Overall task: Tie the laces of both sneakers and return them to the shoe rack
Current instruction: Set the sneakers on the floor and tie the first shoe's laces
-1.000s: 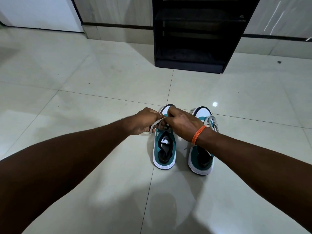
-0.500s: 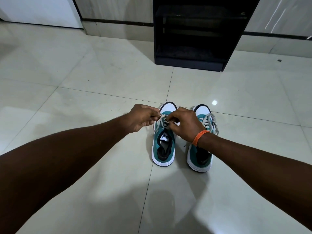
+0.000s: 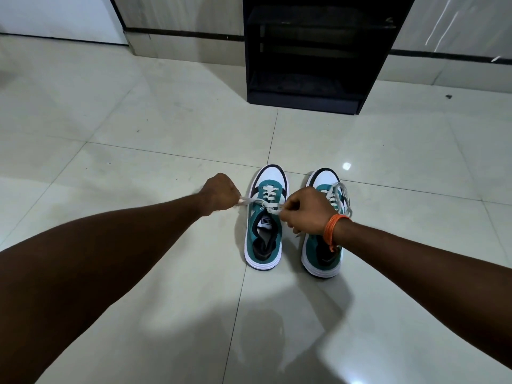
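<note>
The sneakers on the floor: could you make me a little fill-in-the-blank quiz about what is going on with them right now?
1. Both hands pull lace ends of the ____ sneaker, the left hand drawing its end out to the side.
2. The right hand has an ____ band at its wrist.
3. The right sneaker and its neighbour stand on the tiled ____.
4. The black shoe rack stands ____ the sneakers' toes.

Missing words: left; orange; floor; beyond
</note>
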